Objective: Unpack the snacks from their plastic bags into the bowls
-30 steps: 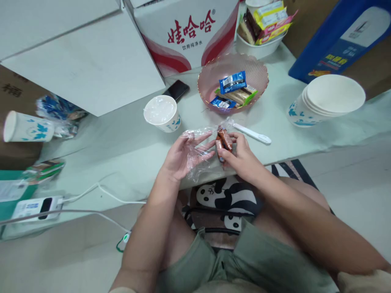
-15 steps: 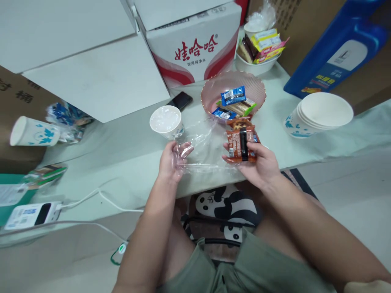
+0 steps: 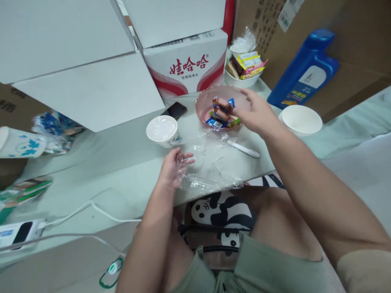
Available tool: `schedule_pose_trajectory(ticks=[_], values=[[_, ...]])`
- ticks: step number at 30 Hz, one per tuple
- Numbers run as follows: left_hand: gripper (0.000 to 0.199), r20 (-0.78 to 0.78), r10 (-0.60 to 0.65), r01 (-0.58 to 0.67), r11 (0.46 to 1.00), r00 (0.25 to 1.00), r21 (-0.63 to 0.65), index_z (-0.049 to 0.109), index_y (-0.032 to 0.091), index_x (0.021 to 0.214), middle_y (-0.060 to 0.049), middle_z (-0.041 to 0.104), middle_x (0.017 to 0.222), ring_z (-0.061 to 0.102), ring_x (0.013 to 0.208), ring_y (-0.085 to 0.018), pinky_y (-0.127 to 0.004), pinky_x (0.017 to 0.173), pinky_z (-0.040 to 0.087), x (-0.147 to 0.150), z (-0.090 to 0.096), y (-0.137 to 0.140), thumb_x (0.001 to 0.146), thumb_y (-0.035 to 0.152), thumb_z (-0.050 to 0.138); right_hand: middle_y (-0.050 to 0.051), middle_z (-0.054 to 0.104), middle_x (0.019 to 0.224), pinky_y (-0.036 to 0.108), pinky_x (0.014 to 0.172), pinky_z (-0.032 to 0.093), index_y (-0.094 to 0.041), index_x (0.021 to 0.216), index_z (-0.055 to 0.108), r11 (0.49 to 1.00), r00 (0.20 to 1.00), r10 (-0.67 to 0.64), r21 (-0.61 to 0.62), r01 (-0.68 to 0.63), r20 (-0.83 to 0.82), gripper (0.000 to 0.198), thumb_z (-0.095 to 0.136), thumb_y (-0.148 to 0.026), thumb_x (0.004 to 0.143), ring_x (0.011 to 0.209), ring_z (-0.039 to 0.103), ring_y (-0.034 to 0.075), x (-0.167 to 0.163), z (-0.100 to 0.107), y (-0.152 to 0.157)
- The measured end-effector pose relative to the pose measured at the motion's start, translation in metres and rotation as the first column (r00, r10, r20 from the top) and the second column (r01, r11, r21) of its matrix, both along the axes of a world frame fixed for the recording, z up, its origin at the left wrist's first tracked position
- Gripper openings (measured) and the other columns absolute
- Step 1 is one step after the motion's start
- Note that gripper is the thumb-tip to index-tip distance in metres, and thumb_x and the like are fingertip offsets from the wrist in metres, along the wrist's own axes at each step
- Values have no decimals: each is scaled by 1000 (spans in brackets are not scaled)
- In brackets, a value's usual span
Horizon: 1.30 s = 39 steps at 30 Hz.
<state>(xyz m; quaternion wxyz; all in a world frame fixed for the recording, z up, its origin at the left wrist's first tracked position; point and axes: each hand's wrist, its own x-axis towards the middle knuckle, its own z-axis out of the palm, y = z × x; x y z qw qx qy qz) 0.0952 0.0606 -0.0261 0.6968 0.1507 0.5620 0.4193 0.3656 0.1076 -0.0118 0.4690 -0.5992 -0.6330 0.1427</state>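
My left hand point(image 3: 173, 167) is at the table's front edge, loosely gripping one side of a clear plastic bag point(image 3: 210, 182) that spreads crumpled over the tabletop. Its fingers are partly extended around the film. Over the right side of a pink scalloped bowl point(image 3: 203, 95) reaches my right hand point(image 3: 255, 112), thumb and fingers apart. Brown-wrapped snack packets point(image 3: 222, 106) lie in the bowl by the thumb tip, on top of blue packets point(image 3: 216, 122) and a green-edged one. A white plastic spoon point(image 3: 244, 149) rests beside the bag.
Left of the bowl stands a paper cup point(image 3: 162, 129) with clear plastic inside, near a black phone point(image 3: 174, 110). Stacked paper cups point(image 3: 302, 120) and a blue bottle point(image 3: 304, 73) are on the right. A snack-filled white bowl point(image 3: 242, 81) sits behind, beside a water carton point(image 3: 186, 67).
My right hand has carried the brown snack packets from the table's front up into the pink bowl. The clear bag has sunk onto the table, and the spoon has come into sight.
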Motion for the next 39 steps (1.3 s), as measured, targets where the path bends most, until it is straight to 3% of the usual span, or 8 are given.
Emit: schedule_pose_trajectory(ticks=[7, 11, 14, 16, 20, 26, 35, 39], values=[[15, -15, -25, 26, 998, 1000, 63, 53, 16, 76, -5, 71, 73, 67, 50, -12, -14, 30, 21, -4, -9, -1, 88, 23, 54, 10, 49, 155, 56, 122, 33, -35, 148, 37, 975, 954, 201, -51, -217, -221, 76, 75, -43, 83, 147, 45, 29, -28, -62, -91], [20, 74, -254, 249, 966, 964, 71, 49, 17, 69, -6, 72, 72, 68, 49, -15, -13, 28, 18, -11, -9, -5, 82, 27, 60, 12, 44, 159, 55, 124, 30, -34, 150, 33, 958, 903, 220, -92, -271, -369, 87, 80, -44, 78, 150, 40, 28, -47, -87, -91], [20, 189, -427, 413, 904, 884, 108, 52, 17, 68, -7, 73, 71, 64, 42, -16, -14, 26, 12, -19, -9, -8, 76, 31, 64, 11, 60, 144, 52, 120, 36, -28, 127, 59, 940, 872, 257, -104, -326, -416, 55, 78, -46, 78, 140, 52, 28, -53, -79, -76], [20, 244, -391, 361, 919, 888, 157, 54, 18, 67, -6, 75, 73, 56, 35, -12, -15, 25, 7, -24, -10, -9, 74, 34, 65, 8, 75, 109, 50, 108, 48, -24, 99, 68, 901, 830, 265, -180, -395, -491, 32, 74, -50, 81, 115, 69, 27, -54, -71, -72], [19, 248, -142, 87, 972, 958, 218, 64, 20, 73, -7, 80, 100, 34, 32, -1, -14, 28, -1, -30, -16, -9, 77, 39, 65, -4, 63, 69, 38, 85, 58, -24, 85, 64, 900, 623, 59, -228, -371, -780, 37, 76, -58, 76, 70, 70, 16, -58, -66, -76], [18, 154, -40, -1, 965, 987, 261, 72, 23, 80, -6, 69, 137, 35, 39, 2, -15, 29, 4, -21, -16, -6, 79, 39, 64, 7, 74, 114, 42, 95, 57, -27, 104, 68, 821, 284, -25, -182, -541, -959, 71, 80, -78, 56, 109, 70, 25, -64, -60, -92], [24, -93, 50, -18, 949, 994, 315, 53, 17, 66, -9, 77, 115, 65, 46, -11, -17, 31, 20, -2, -14, -5, 81, 34, 61, 10, 67, 133, 52, 92, 59, -30, 113, 65, 913, 334, 75, -69, -401, -940, 82, 67, -90, 57, 120, 66, 34, -44, -35, -110], [21, -305, 197, -61, 913, 932, 403, 68, 17, 78, -7, 79, 94, 66, 49, -12, -18, 33, 28, 3, -27, -9, 87, 34, 59, 8, 49, 155, 55, 105, 53, -39, 129, 56, 931, 515, 178, -27, -365, -839, 92, 82, -79, 51, 141, 50, 36, -59, -26, -143]])
